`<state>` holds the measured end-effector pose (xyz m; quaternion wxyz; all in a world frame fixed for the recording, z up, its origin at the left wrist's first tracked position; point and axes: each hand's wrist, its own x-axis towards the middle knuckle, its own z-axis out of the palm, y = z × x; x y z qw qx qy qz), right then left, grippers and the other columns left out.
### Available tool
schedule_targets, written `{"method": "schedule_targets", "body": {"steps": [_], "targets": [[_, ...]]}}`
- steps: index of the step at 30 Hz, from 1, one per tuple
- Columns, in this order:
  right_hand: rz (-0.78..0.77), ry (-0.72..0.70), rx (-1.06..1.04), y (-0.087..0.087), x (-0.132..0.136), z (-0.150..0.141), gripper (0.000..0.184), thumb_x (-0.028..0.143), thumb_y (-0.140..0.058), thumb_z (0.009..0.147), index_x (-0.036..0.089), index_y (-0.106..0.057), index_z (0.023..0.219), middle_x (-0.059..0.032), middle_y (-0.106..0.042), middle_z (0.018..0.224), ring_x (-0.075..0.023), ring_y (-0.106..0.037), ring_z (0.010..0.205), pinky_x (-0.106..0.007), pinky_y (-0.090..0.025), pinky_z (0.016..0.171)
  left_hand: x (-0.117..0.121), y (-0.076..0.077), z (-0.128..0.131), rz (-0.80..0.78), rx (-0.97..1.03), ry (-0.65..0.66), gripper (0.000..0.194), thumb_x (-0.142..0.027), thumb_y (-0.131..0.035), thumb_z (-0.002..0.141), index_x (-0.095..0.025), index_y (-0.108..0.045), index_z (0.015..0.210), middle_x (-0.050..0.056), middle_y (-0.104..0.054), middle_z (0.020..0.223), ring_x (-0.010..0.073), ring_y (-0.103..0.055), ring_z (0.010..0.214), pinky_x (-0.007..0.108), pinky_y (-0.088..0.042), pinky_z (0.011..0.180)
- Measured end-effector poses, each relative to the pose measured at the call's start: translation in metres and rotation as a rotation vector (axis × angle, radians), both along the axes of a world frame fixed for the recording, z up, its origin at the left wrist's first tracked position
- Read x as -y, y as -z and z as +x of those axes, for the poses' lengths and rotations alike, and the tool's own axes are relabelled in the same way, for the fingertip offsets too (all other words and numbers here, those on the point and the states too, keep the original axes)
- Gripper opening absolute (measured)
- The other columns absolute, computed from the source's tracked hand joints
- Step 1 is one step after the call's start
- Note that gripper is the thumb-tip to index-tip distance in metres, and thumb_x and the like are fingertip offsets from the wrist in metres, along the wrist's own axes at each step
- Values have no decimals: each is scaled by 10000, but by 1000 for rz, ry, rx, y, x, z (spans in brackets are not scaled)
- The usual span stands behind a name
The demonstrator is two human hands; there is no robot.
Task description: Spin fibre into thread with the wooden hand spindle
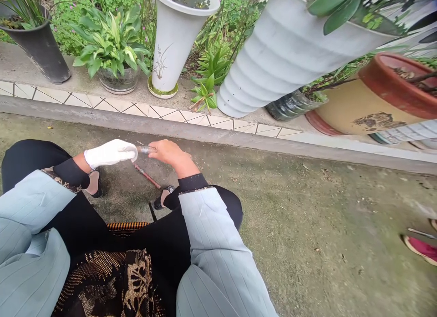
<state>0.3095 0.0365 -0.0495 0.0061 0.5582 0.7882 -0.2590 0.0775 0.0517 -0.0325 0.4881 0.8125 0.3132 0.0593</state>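
My left hand [111, 154], in a white glove, is closed round one end of a thin brownish rod [146, 149] with silvery wire-like windings. The fingers of my bare right hand [170, 155] are wrapped about its other end, so only a short middle piece shows between the hands. Below them a reddish stick [147, 176] slants down toward my right shoe, with similar pale windings near its upper end. Whether it joins the held rod is hidden behind the glove.
A tiled concrete ledge [126, 108] runs across in front, bearing a white tall pot [170, 48], a ribbed white pot [269, 57], a leafy plant [112, 39] and a tan-and-red pot [368, 98]. Another person's red shoe [421, 249] is at the right edge.
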Motion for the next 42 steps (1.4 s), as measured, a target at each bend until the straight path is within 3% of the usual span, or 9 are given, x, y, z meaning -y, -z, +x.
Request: {"method": "schedule_targets", "body": {"steps": [5, 11, 14, 17, 21, 26, 32, 34, 42], "targets": [[-372, -307, -404, -18, 9, -3, 209, 299, -650, 754, 178, -692, 919, 41, -579, 716, -93, -468, 661, -216, -306, 607, -12, -1, -10, 31, 13, -120, 321, -433, -552, 838, -125, -643, 826, 12, -618, 766, 129, -518, 712, 226, -411, 687], [-185, 216, -1132, -39, 3, 14, 351, 467, -649, 758, 162, -584, 919, 38, -505, 679, -67, -412, 545, -204, -353, 520, -1, 9, 0, -253, 207, -85, 373, -441, -450, 935, -107, -617, 935, -3, -505, 653, 106, -444, 613, 222, -362, 597], [-52, 472, -1099, -31, -7, 22, 384, 542, -589, 802, 176, -562, 916, 28, -506, 690, -72, -431, 536, -205, -368, 516, 8, 7, 7, -265, 101, 45, 381, -430, -433, 953, -105, -630, 969, 7, -539, 698, 100, -418, 616, 217, -343, 589], [27, 540, -676, -18, -12, 23, 308, 464, -586, 828, 174, -608, 928, 2, -552, 702, -106, -495, 587, -233, -390, 571, 10, 0, 9, -104, 0, 183, 327, -369, -452, 945, -123, -666, 934, 28, -624, 830, 111, -470, 691, 215, -366, 669], [61, 393, -65, -7, -8, 15, 257, 403, -609, 817, 190, -671, 947, -80, -673, 874, -210, -597, 813, -292, -399, 680, 6, -9, 6, 137, -83, 285, 305, -318, -447, 936, -130, -667, 841, 7, -615, 758, 110, -478, 667, 211, -352, 680], [-67, 110, 129, -2, -2, -2, 267, 378, -612, 816, 181, -702, 973, -133, -704, 989, -226, -621, 877, -285, -379, 657, 2, -12, -2, 278, -101, 213, 320, -355, -438, 921, -153, -657, 804, -3, -617, 724, 108, -496, 631, 202, -358, 650], [-611, -329, -269, -13, 12, -14, 208, 301, -643, 768, 170, -694, 921, 2, -627, 682, -98, -522, 570, -223, -364, 539, -10, -3, -9, 425, -217, -123, 310, -401, -466, 868, -164, -664, 837, 12, -652, 764, 151, -541, 692, 234, -370, 658], [-625, -342, -534, -24, 15, -11, 272, 321, -657, 762, 172, -673, 988, 25, -611, 703, -78, -513, 572, -206, -389, 554, -13, 1, -8, 329, -145, -200, 312, -400, -461, 861, -151, -646, 823, 21, -645, 770, 148, -540, 689, 236, -381, 651], [-116, 443, -1132, -34, -4, 23, 344, 494, -628, 778, 176, -507, 826, 39, -507, 661, -58, -423, 513, -190, -372, 490, 3, 5, 3, -136, 49, -33, 407, -457, -420, 942, -107, -627, 960, -11, -512, 638, 93, -399, 568, 210, -329, 537]]}}
